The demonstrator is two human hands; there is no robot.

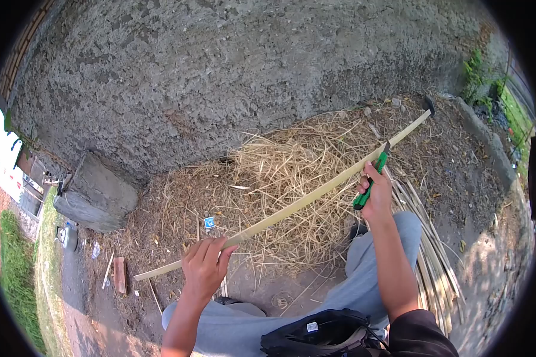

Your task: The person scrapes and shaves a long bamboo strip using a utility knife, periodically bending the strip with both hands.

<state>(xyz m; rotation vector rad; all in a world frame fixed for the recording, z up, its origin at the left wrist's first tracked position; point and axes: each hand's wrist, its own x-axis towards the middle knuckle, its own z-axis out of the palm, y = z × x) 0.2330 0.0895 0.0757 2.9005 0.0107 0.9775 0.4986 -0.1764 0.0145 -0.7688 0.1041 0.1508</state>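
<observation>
A long pale bamboo strip (304, 202) runs slantwise from the lower left to the upper right. My left hand (204, 265) is closed around its lower part, thumb on the near side. My right hand (376, 193) grips a green utility knife (372, 181), whose dark blade touches or lies very near the strip's upper part. Below the strip's middle and beyond it spreads a heap of thin shavings (286, 172) on the ground.
A rough grey wall (220, 77) rises behind the heap. More long strips (432, 262) lie at the right beside my knee. A concrete block (98, 193) stands at the left, with a brown brick (120, 275) nearby. A black bag (315, 336) rests at my lap.
</observation>
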